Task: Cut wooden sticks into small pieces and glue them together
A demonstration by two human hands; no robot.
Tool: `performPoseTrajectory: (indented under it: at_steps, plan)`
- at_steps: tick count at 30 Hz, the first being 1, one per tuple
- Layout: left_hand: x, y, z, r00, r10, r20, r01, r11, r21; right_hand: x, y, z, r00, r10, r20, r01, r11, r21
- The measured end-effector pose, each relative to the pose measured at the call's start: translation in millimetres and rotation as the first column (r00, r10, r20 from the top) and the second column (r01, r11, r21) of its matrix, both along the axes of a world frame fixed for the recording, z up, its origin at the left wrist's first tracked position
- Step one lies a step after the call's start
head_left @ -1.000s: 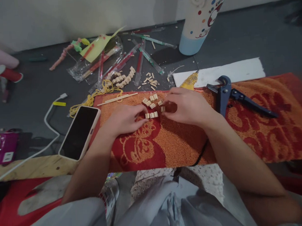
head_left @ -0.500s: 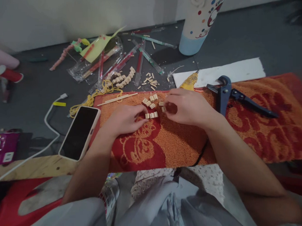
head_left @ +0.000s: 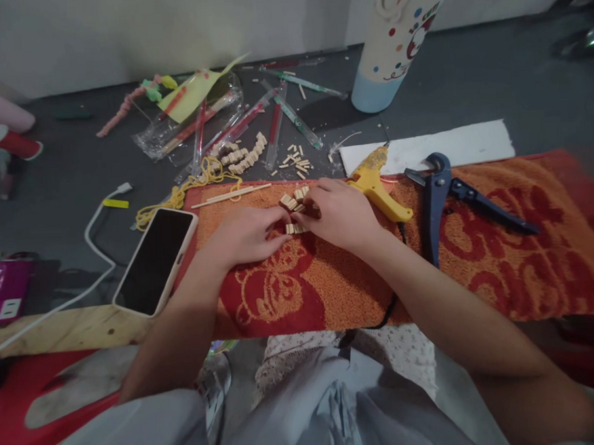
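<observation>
On the orange and red towel (head_left: 359, 285), my left hand (head_left: 248, 234) has its thumb and index finger at the left end of a short row of cut wooden stick pieces (head_left: 294, 228). My right hand (head_left: 338, 214) is bent over the row's right end and covers part of it. Its fingertips are closed, and what lies between them is hidden. Just behind the fingers are two more small stick clusters, one (head_left: 289, 202) nearer the left hand and another (head_left: 300, 193) partly behind the right. A yellow glue gun (head_left: 379, 186) lies to the right of the right hand.
Blue-handled cutters (head_left: 436, 197) lie on the towel's right. A phone (head_left: 155, 261) and yellow string (head_left: 173, 205) are at left. Behind are thin sticks (head_left: 231, 195), loose cut bits (head_left: 297, 160), wavy stick strips (head_left: 247, 156), plastic wrappers (head_left: 273, 128) and a tall bottle (head_left: 381, 61).
My right hand has moved left, from a small stick cluster at its fingertips to the row by my left hand. The glue gun is now uncovered. My left hand has stayed in place.
</observation>
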State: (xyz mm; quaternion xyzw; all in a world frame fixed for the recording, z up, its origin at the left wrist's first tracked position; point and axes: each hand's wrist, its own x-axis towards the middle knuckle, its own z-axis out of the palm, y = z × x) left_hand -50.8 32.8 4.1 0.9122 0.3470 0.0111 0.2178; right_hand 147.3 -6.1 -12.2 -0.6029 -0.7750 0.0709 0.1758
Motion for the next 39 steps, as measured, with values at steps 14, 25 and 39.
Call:
performPoseTrajectory:
  at_steps: [14, 25, 39]
  plan:
    - [2, -1, 1.7, 1.0, 0.01, -0.006, -0.01, 1.0, -0.022, 40, 0, 14.1, 0.924, 0.355, -0.144, -0.365, 0.93, -0.052]
    - [4, -2, 3.6, 0.998, 0.042, -0.048, -0.044, 0.999, -0.031, 39, -2, 12.5, 0.932, 0.344, -0.112, -0.353, 0.932, -0.083]
    - [2, 0, 1.0, 0.999, 0.032, -0.009, -0.032, 0.998, -0.044, 38, -4, 12.8, 0.923, 0.367, -0.113, -0.376, 0.923, -0.075]
